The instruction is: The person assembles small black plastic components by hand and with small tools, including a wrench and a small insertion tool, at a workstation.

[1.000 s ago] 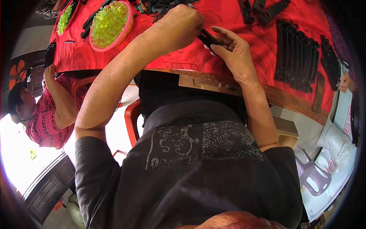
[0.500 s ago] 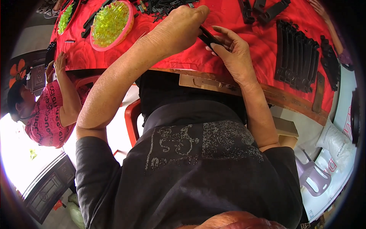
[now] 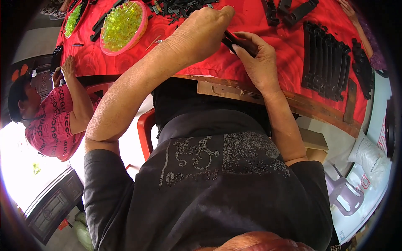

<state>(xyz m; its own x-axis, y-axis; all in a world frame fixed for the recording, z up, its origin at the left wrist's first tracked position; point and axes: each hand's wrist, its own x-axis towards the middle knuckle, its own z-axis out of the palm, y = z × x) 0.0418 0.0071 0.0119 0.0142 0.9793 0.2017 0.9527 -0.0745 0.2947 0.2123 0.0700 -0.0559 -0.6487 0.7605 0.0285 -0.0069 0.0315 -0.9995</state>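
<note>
Above the red-covered table [image 3: 180, 75], a narrow black plastic strip [image 3: 228, 40] spans the gap between my two hands. My right hand [image 3: 257, 58] is closed round its nearer end, thumb along the strip and fingers curled behind. My left hand [image 3: 209, 31] is bent in a fist at the strip's far end; its fingers are turned away, so what they pinch there is hidden. Beyond my left hand lies a heap of small black parts [image 3: 178, 7]. A thin stick-like tool [image 3: 154, 42] rests on the cloth beside my left forearm.
Left of my arm stands a pink-rimmed basin [image 3: 113, 53] of clear yellow-green pieces. A row of long black strips [image 3: 324, 62] lies at right, with larger black parts [image 3: 299, 12] beyond. A co-worker in a pink shirt [image 3: 56, 121] sits at left; another person's arm [image 3: 360, 31] reaches in at far right.
Both hands have shifted slightly, the left a little to the right, and less of the black strip shows between them. The thin tool shows more beside my forearm. The co-worker's head has moved.
</note>
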